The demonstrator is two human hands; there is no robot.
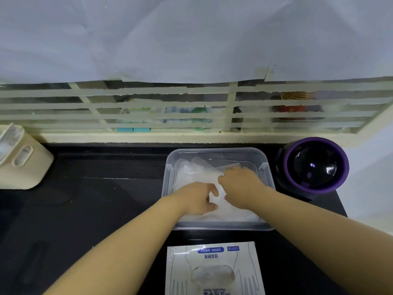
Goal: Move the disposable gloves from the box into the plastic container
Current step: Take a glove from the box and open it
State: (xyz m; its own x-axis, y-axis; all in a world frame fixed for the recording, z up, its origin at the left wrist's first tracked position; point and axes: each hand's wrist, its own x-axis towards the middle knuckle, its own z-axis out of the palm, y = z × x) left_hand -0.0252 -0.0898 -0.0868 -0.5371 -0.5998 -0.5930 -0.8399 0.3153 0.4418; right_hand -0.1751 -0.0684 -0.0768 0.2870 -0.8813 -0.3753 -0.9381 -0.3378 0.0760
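Both our hands are down inside the container [214, 150], which sits on the dark counter [95, 209] just beyond the box [212, 271], with a gap between the two. A loose heap of clear gloves [191, 173] already lies in the container and fills most of its floor. Our left hand [200, 196] has its fingers and thumb curled into the near part of the heap and seems to pinch a fold of it. Our right hand [238, 184] lies palm down on the heap just beside the left one, nearly touching it; its fingers bend over the plastic, and we cannot tell whether they grip or only press. We judge that we are at the settling step, tucking a batch down so it stays below the rim. The box lies flat, and something clear shows in its oval opening, so more gloves probably remain. Next we need to let go without dragging the clingy film back out, then reach back to the box for another batch
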